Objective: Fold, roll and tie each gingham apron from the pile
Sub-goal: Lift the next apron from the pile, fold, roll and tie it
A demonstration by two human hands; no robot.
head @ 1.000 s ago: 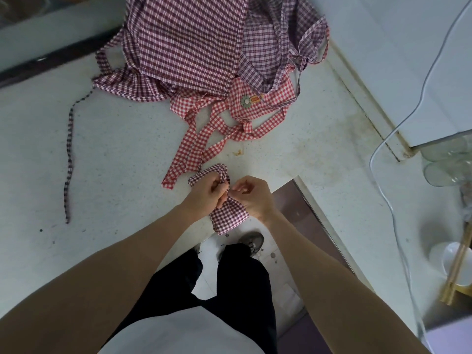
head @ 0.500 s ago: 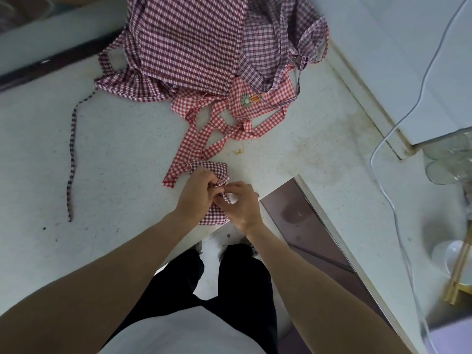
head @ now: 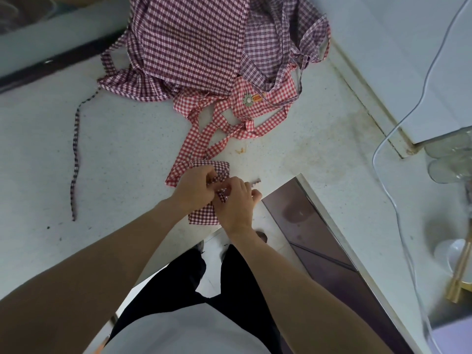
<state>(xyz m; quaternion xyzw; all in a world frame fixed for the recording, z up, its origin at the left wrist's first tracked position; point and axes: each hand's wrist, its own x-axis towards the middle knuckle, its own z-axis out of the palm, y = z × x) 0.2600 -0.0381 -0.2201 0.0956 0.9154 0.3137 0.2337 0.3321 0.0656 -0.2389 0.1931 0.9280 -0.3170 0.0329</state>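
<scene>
The rolled apron (head: pixel 204 215), a small dark-checked bundle, lies at the near edge of the tabletop (head: pixel 122 149), directly under both hands. The left hand (head: pixel 195 187) and the right hand (head: pixel 233 200) meet over its middle, each grip pinched narrow on the bundle's tie strap; the knot itself is hidden beneath the fingers. A short strap end (head: pixel 256 180) pokes out just right of the right-hand grip.

Beyond the grip, a red checked strap (head: pixel 196 141) trails back to the pile of aprons (head: pixel 204 47) farther up the tabletop. A thin dark strap (head: pixel 75 154) lies well off to the left.

The likely trouble: the roll may loosen if the pinch slackens before the knot is snug, and the red strap touching the bundle's far end could get caught in the tie. The bundle also sits close to the edge and could slip off.

Compared with a second ago, the hands have closed together over the roll, covering more of it, and the strap end now shows at the right.
</scene>
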